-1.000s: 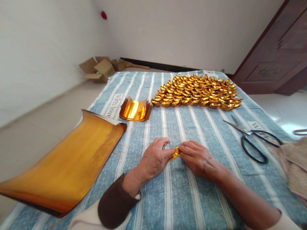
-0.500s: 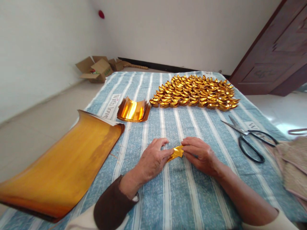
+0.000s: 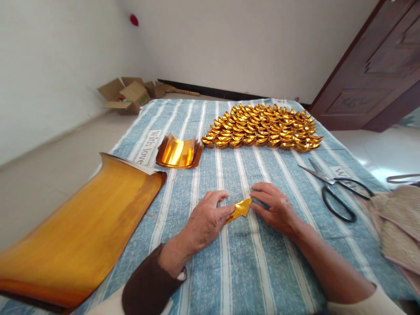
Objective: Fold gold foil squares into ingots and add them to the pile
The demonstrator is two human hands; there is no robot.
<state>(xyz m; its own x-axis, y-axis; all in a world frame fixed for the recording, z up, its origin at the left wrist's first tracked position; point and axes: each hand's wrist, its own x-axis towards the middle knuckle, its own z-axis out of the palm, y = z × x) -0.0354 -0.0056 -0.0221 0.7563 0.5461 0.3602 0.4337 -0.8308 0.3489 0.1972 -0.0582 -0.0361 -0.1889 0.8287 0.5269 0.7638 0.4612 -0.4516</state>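
A small piece of folded gold foil paper [image 3: 243,207] lies low over the cloth between my two hands. My left hand [image 3: 210,215] is closed on its left end, thumb on top and the other fingers partly hidden. At the right end, the fingertips and thumb of my right hand [image 3: 273,205] meet the pointed corner of the paper; the exact contact there is hard to make out. Beyond my hands stands a large cluster of gold foil ingots [image 3: 262,127]. To its left sits a stack of curved gold foil sheets [image 3: 179,152].
A striped blue cloth [image 3: 210,271] covers the table. Large gold sheets [image 3: 85,232] lie in a stack at the left. Black-handled scissors [image 3: 331,181] rest at the right, beside a beige woven fabric [image 3: 398,218]. Open cardboard boxes [image 3: 127,96] stand on the floor behind.
My right hand's fingers have spread a little and shifted on the paper's right end. More of the folded paper shows now, its right corner pointed. The view has moved slightly.
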